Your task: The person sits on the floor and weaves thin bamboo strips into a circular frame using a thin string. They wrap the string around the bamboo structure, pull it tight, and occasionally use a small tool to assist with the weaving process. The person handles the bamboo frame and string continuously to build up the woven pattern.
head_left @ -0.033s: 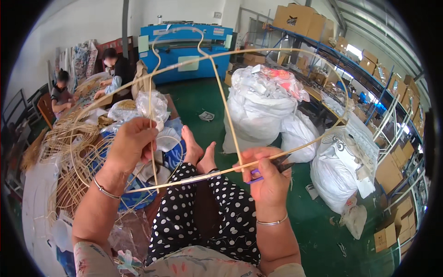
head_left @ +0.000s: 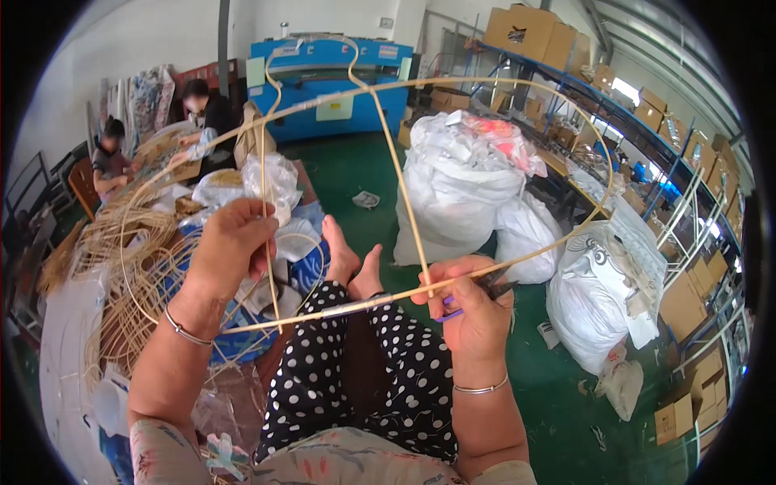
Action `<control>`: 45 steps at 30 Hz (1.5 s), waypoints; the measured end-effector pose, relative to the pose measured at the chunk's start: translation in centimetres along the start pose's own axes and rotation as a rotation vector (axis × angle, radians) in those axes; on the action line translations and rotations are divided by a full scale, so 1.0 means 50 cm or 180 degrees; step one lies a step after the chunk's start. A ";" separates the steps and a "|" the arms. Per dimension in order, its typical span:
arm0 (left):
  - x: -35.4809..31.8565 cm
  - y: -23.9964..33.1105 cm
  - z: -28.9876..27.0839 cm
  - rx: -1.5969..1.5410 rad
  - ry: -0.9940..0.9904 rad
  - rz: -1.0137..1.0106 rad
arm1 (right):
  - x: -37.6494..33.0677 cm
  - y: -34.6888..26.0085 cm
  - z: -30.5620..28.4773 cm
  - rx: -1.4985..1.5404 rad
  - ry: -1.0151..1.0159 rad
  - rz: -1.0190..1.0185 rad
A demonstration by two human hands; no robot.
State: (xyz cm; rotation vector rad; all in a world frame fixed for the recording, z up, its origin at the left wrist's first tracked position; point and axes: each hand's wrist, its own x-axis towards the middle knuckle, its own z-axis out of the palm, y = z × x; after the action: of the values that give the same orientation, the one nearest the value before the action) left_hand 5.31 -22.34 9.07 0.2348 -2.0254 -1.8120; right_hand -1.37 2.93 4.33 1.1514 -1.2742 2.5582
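1. The single view sits on my head, looking down and forward over my lap.
2. It is close to my left hand [head_left: 230, 246] at 9 o'clock and my right hand [head_left: 473, 303] at 3 o'clock.

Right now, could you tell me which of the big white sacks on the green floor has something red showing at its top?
The tall white sack nearest the blue machine; red material shows at its open top, unlike the plain sack farther right.
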 end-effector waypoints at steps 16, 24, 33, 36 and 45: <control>-0.144 -0.025 0.110 -0.0265 -0.1219 0.0845 | -0.021 0.013 0.054 -0.0378 -0.0885 0.0146; -0.157 -0.040 0.125 0.0046 -0.1388 0.1418 | -0.020 -0.022 0.034 -0.1188 -0.1293 0.0169; -0.153 -0.057 0.142 0.0144 -0.1968 0.2145 | -0.032 -0.021 -0.018 0.0727 -0.0631 0.0640; -0.234 -0.068 0.130 0.0274 -0.2122 0.2284 | -0.045 -0.065 0.062 0.1514 -0.1864 0.0993; -0.230 -0.107 0.160 -0.0320 -0.2351 0.1835 | -0.011 -0.035 0.025 0.1199 -0.2747 -0.0356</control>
State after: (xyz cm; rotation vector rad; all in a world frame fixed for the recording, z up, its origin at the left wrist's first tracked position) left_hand 11.62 -11.31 1.11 -1.0823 -2.0951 -1.7270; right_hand 0.42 3.33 5.60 2.4875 -0.7401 2.3170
